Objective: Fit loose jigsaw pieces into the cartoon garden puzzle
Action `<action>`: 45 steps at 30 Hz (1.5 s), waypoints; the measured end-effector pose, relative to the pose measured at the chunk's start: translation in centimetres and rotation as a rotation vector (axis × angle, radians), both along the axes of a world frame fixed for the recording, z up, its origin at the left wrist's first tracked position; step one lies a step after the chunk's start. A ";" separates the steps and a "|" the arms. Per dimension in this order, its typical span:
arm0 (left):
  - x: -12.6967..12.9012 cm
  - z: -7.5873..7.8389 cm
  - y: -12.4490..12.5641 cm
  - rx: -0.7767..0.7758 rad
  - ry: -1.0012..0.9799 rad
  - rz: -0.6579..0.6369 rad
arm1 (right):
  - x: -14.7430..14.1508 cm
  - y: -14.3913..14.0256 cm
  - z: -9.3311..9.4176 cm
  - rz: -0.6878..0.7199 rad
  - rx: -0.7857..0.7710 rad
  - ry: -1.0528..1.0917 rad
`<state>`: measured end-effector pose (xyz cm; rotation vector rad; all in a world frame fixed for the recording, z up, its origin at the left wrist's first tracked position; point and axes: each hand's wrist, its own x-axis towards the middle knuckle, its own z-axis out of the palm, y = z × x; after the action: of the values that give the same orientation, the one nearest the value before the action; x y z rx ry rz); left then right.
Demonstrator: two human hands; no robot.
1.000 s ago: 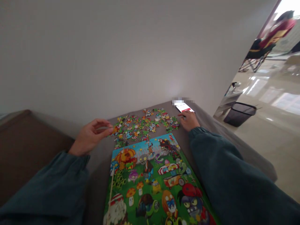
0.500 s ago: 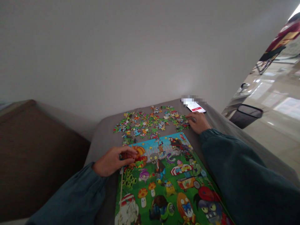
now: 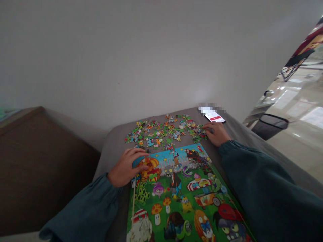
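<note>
A cartoon picture board (image 3: pixel 186 198), mostly green with a blue strip on top, lies in front of me. Over its upper left corner is my left hand (image 3: pixel 128 167), fingers stretched out with a gap between thumb and forefinger, and nothing shows in it. Beyond the board, loose jigsaw pieces (image 3: pixel 161 131) are spread in a heap. At the heap's right edge rests my right hand (image 3: pixel 217 133), its fingertips by the pieces and its thumb apart from the fingers. No piece shows lifted in it.
A lit phone (image 3: pixel 214 116) lies behind my right hand on the grey cloth-covered surface (image 3: pixel 111 144). A pale wall (image 3: pixel 151 60) rises behind. At left stands a brown panel (image 3: pixel 45 168); at right, a dark mesh bin (image 3: pixel 270 126) is on the shiny floor.
My left hand has moved up along the board's left edge, its fingers now straighter over the top corner. My right hand stays by the heap. The view has shifted slightly.
</note>
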<state>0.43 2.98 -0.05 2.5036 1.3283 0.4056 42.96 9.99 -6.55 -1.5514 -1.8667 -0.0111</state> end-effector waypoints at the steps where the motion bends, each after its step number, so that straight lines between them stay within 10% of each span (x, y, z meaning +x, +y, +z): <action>1: 0.1 -0.2 0.1 0.004 0.018 0.002 | -0.1 0.0 0.0 -0.001 -0.004 -0.001; 31: 0.1 -0.8 0.3 0.097 0.153 0.104 | -0.5 -0.3 0.0 0.030 -0.019 -0.025; 45: -2.6 -1.8 7.4 0.216 0.098 0.248 | -1.0 -0.5 0.5 0.062 -0.023 -0.023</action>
<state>-2.16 10.37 -1.81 2.5646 1.7276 0.5094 41.92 9.46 -6.02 -1.5141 -1.9385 0.0214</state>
